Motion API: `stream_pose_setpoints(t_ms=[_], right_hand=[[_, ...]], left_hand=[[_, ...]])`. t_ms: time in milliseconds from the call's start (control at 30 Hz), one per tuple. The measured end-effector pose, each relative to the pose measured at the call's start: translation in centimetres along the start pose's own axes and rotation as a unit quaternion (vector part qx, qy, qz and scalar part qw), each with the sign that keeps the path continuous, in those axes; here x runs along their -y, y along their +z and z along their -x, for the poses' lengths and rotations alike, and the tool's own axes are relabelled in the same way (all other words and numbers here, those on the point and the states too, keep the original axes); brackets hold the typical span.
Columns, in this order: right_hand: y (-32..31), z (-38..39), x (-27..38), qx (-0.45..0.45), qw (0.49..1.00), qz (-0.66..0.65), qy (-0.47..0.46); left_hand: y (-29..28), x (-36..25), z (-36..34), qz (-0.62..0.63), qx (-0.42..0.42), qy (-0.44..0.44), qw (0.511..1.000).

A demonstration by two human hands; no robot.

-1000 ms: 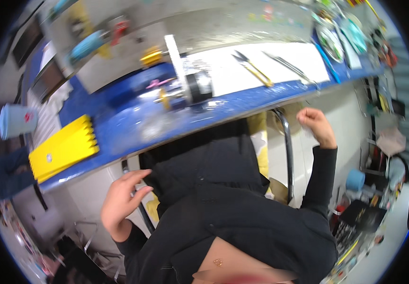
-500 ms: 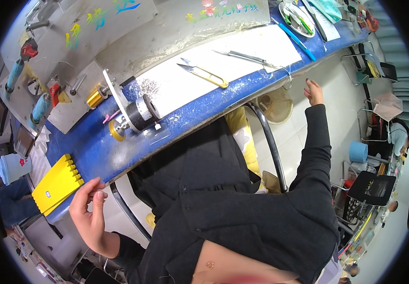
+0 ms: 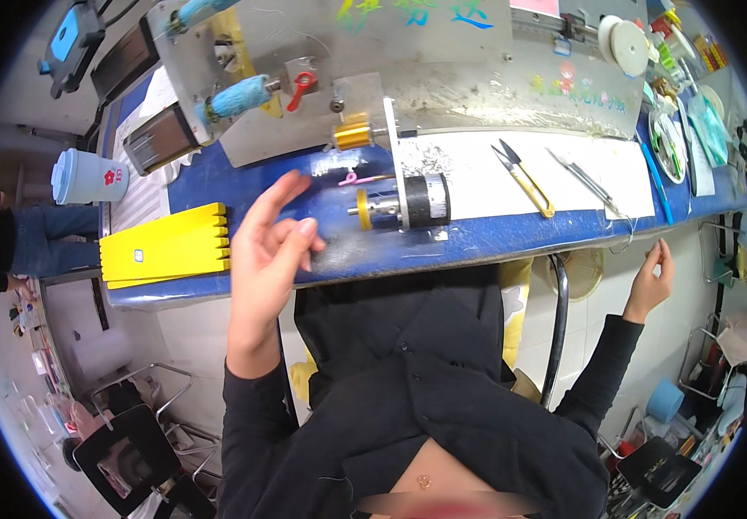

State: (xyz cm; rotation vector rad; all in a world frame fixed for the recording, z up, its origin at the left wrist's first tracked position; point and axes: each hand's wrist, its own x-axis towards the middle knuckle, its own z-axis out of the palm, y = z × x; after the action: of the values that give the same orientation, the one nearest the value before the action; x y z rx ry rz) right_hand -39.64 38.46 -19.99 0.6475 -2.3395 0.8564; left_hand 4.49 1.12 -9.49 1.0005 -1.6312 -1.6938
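Note:
My left hand hovers over the left part of the blue table edge. Its forefinger points forward, apart from the curled lower fingers and thumb, and I see nothing held. To its right stands a small winding device with a black cylinder, an upright metal plate and a gold spool. Over the floor, just off the table's front edge, is my right hand. Its fingertips come together in a pinch; anything between them is too small to see. Nearest to it on the table lie a blue pen-like stick and a grey-handled tool.
Yellow notched boards lie at the table's left end, near a pale blue lidded bucket. Yellow thread snips rest on white paper. A metal panel machine stands behind. Another person is at far left.
The view has turned, and the table now runs nearly level. My left hand has moved forward and right, over the table edge by the winding device. My right hand's fingertips look closer together.

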Motion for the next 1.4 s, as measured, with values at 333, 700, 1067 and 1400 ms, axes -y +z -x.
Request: stream_pose_setpoints(t_ms=[333,700,1067,1400], right_hand=[[-1.9,-0.1,16.5,0.011,0.958,-0.100,-0.267],[-1.5,7.5,32.4,0.422,0.768,-0.467,-0.119],[1.8,10.6,37.7,0.532,0.394,-0.658,0.360],[1.5,12.2,39.5,0.385,0.814,-0.422,-0.105]], left_hand=[[1.5,0.9,-0.3,-0.031,0.028,-0.066,0.997],[2.3,1.9,4.4,-0.351,-0.010,0.197,0.915],[-0.1,0.2,5.2,-0.284,0.132,0.117,0.942],[0.2,-0.3,-4.6,-0.111,0.055,0.056,0.991]])
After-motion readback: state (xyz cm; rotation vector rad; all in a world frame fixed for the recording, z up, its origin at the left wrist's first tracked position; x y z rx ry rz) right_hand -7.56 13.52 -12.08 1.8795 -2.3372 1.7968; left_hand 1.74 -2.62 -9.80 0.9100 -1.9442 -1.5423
